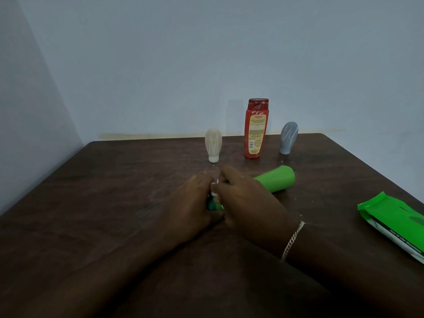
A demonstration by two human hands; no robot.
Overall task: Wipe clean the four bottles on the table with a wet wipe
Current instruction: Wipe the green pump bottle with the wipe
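Observation:
A green bottle [277, 179] lies on its side in the middle of the dark wooden table [114, 180], its wide base pointing back right. My right hand [247, 198] grips its middle. My left hand [192, 203] is curled round the narrow cap end, where a scrap of white wet wipe [214, 188] shows between the fingers; most of the wipe is hidden. At the back stand a cream bottle [213, 144] on its white cap, a tall red bottle [255, 129] and a grey-blue bottle [288, 137].
A green wet-wipe pack [394, 223] lies near the table's right edge. Pale walls close in behind and to the left of the table. White specks dot the tabletop around the bottles.

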